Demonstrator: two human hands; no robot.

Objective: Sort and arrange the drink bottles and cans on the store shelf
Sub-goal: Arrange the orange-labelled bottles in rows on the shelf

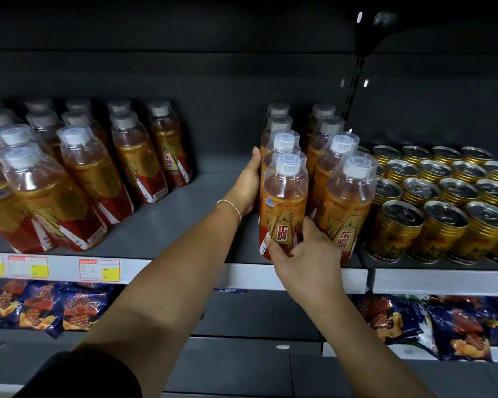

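Orange-labelled, clear-capped, standing upright at the edge of the grey shelf (184,202): gripping this front bottle (283,196) low on its label with the right hand (299,254), laying the thumb across the label's left side and curling the fingers round the right side, into the gap there.

Pressing the left hand (246,185) against the left flank of the file (279,130) lined up behind that front bottle, pointing the thumb up along a bottle's shoulder, hiding the fingers behind the bottles and so leaving it unclear whether curled round one or lying flat.

Wearing a thin pale bracelet (230,205) on the left wrist and a dark sleeve (84,374) on the left upper arm.

Facing a second file (347,196) of the same bottles just right of the held one, touching it or nearly so, and gold cans (443,196) packed in rows just beyond that. Facing a left batch (84,173) of matching bottles well apart across bare shelf.

Looking down at price tags (99,270) on the shelf's front strip and at blue snack bags (41,305) lying on the lower shelf (242,317).
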